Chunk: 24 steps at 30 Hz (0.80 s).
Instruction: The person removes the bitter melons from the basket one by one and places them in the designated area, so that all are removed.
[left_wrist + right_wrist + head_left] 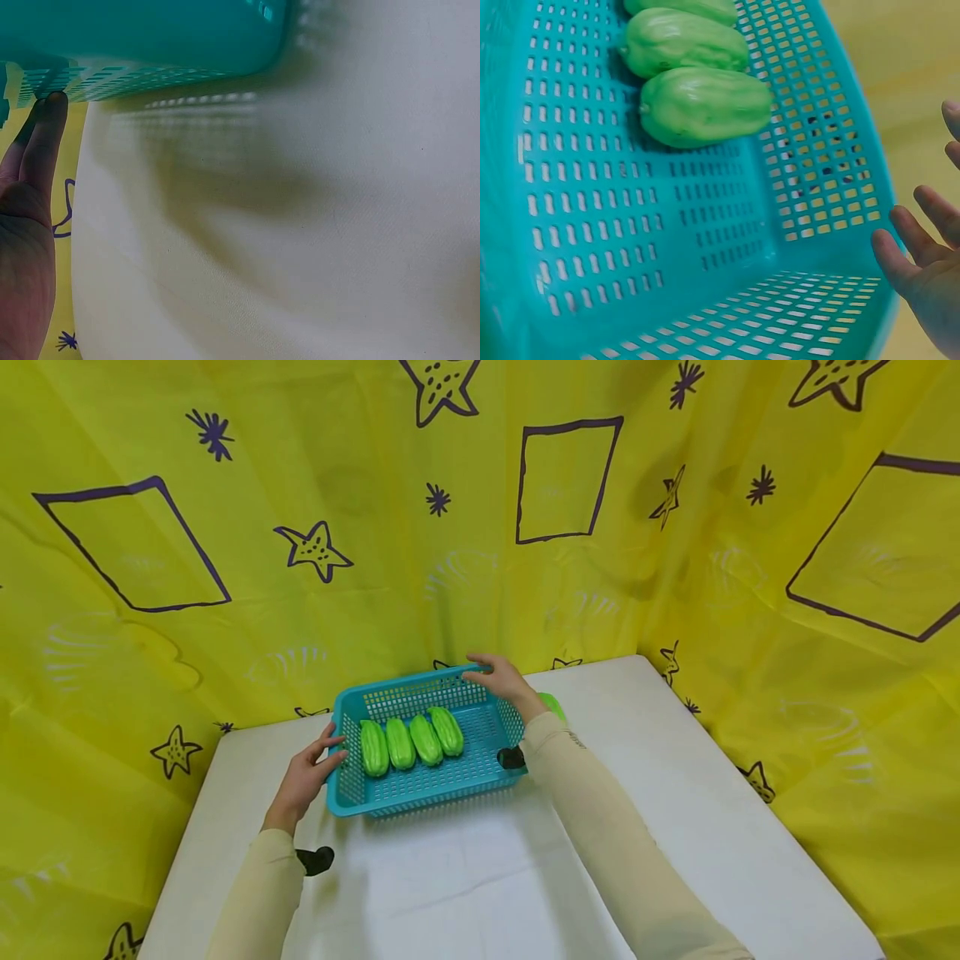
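Observation:
A turquoise perforated plastic basket [442, 795] holds several light-green ridged gourds [426, 741], side by side in its left and middle part. My left hand [303, 777] is at the basket's left end, with fingers at the rim. In the left wrist view, two fairly straight fingers [46, 142] reach the basket's outer wall. My right hand [502, 678] is over the far right corner, its fingers spread and holding nothing. The right wrist view shows its thumb at or just over the rim; contact is unclear. The gourds [705, 107] lie apart from that hand.
The basket stands on a white table [465, 877], near its back edge. A yellow patterned curtain [390, 602] hangs behind and at both sides. Right of the basket, a bright green thing [552, 704] is mostly hidden behind the right forearm. Black devices [315, 860] sit at both wrists.

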Each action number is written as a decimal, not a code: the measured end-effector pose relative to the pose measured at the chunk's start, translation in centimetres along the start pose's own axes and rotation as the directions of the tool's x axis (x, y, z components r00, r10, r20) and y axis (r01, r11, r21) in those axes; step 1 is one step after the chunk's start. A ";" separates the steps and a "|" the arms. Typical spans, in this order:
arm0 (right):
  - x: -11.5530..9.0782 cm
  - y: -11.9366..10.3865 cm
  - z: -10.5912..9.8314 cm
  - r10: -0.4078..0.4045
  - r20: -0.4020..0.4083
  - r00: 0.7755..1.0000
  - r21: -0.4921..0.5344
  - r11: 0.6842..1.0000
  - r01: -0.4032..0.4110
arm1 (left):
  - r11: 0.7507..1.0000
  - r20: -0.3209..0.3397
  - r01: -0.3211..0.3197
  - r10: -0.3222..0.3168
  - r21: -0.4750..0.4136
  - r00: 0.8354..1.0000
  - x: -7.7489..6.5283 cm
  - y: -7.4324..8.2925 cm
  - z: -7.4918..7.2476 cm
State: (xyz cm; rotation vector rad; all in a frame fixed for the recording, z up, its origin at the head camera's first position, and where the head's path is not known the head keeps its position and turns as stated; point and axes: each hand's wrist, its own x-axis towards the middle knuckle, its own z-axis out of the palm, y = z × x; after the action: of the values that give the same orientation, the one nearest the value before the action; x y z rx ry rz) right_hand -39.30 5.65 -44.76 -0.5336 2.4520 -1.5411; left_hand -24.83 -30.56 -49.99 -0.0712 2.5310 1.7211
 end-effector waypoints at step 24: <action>-0.1 1.1 4.3 0.161 0.067 0.985 0.026 0.986 -0.163 | 1.000 0.000 -0.004 0.004 -0.007 1.000 0.1 -0.1 -0.2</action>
State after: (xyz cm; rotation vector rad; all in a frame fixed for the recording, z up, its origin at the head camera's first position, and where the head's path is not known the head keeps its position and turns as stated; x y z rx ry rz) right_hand -37.89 2.53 -47.66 -0.3621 2.3547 -1.4714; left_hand -24.93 -30.77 -50.04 -0.0667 2.5270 1.7319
